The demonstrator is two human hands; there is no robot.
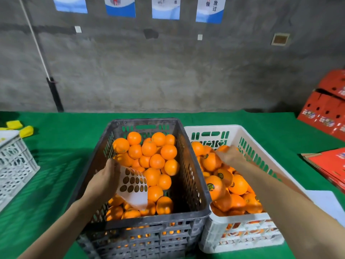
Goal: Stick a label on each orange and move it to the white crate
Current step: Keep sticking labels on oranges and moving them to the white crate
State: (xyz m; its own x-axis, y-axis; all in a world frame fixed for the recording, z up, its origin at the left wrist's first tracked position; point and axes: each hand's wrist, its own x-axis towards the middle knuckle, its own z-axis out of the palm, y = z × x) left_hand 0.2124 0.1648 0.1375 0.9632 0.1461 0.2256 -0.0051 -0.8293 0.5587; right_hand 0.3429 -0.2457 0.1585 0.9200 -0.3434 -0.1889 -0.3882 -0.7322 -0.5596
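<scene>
Black crate (149,220), near: left hand (105,176) above pinches label sheet (133,186); right hand (231,156), outstretched, grips orange (222,148) over white crate (214,128).

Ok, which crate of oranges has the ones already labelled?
The white crate on the right: its oranges carry round stickers, while those in the dark crate are bare.

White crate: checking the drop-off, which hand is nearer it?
Right. The right hand is over the oranges in the white crate; the left hand holds the label sheet over the dark crate.
</scene>
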